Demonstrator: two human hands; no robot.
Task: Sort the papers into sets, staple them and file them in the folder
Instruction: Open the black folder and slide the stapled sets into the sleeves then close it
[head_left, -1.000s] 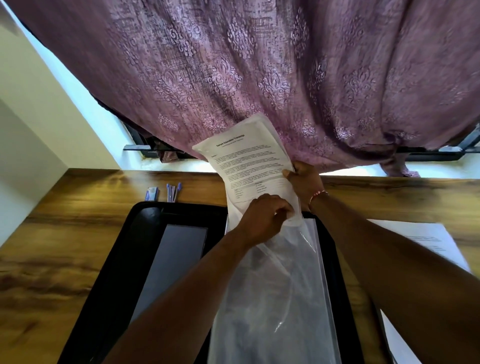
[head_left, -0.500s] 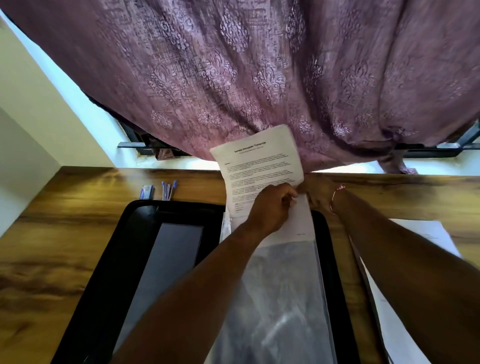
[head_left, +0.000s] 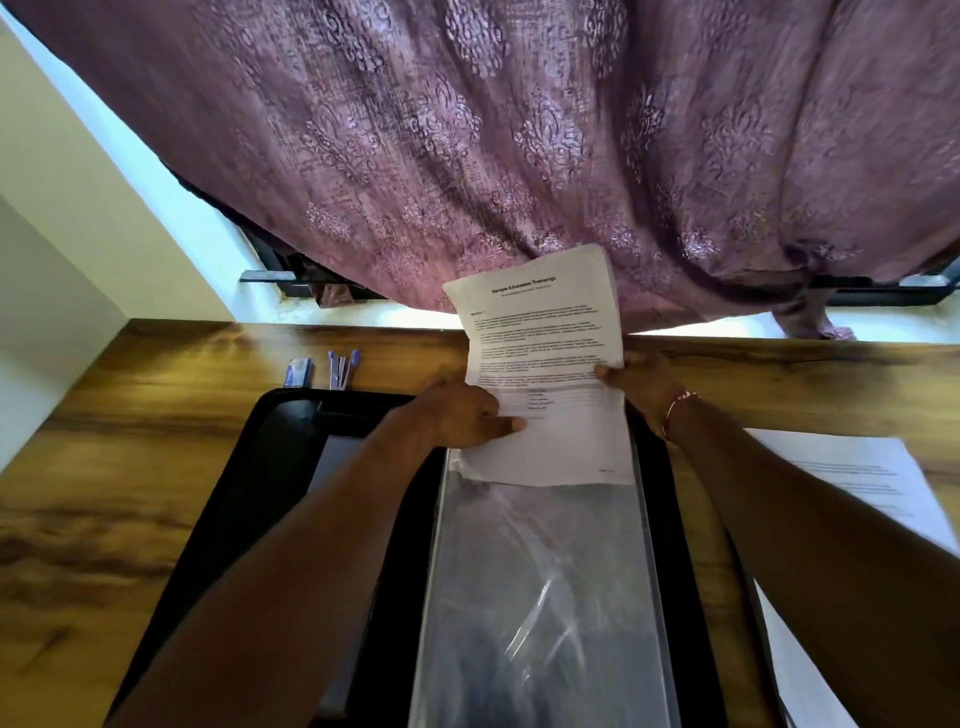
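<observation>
A printed paper set (head_left: 545, 358), headed "Sample Education Transcript", stands tilted above the far end of the open black folder (head_left: 249, 493). Its lower edge lies at the mouth of a clear plastic sleeve (head_left: 540, 597) in the folder's right half. My left hand (head_left: 462, 415) grips the papers' left edge, thumb on the printed face. My right hand (head_left: 641, 387) holds the right edge, thumb on top. Whether the sheets are inside the sleeve is unclear.
More printed sheets (head_left: 872, 488) lie on the wooden desk (head_left: 104, 493) to the right of the folder. A small stapler (head_left: 298, 373) and blue pens (head_left: 342, 368) sit behind the folder's far left corner. A purple curtain (head_left: 519, 130) hangs over the desk's far edge.
My left hand has shifted from the sleeve's mouth in front of the papers to their left edge. The paper set has straightened and now shows more of its lower part.
</observation>
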